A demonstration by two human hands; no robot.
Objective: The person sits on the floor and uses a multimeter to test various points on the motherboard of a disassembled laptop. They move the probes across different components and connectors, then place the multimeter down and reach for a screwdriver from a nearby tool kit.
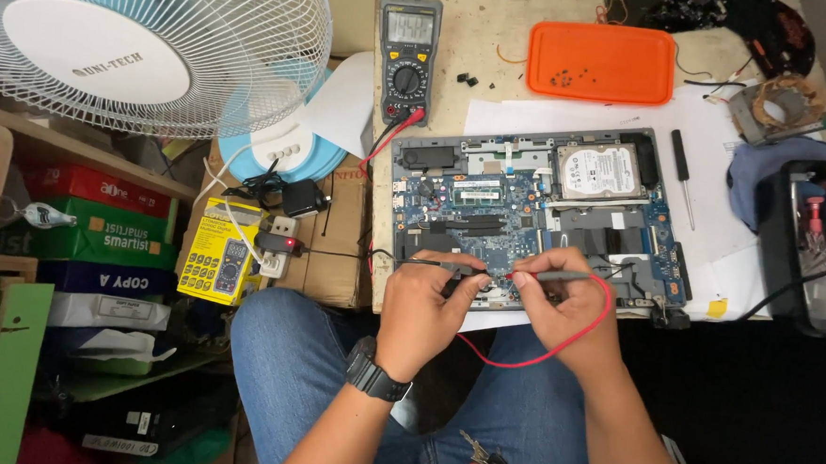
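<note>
Left hand (425, 303) pinches a thin black probe (444, 266); right hand (560, 306) pinches a thin red-wired probe (561, 276). Both tips meet, apparently touching, the opened grey laptop's blue circuit board (489, 217) at its near edge. On the pale tabletop (480, 38) behind: dark handheld multimeter (406, 57), flat orange plastic tray (601, 61), black-handled screwdriver (684, 176). White wire-caged fan (150, 44) stands left.
</note>
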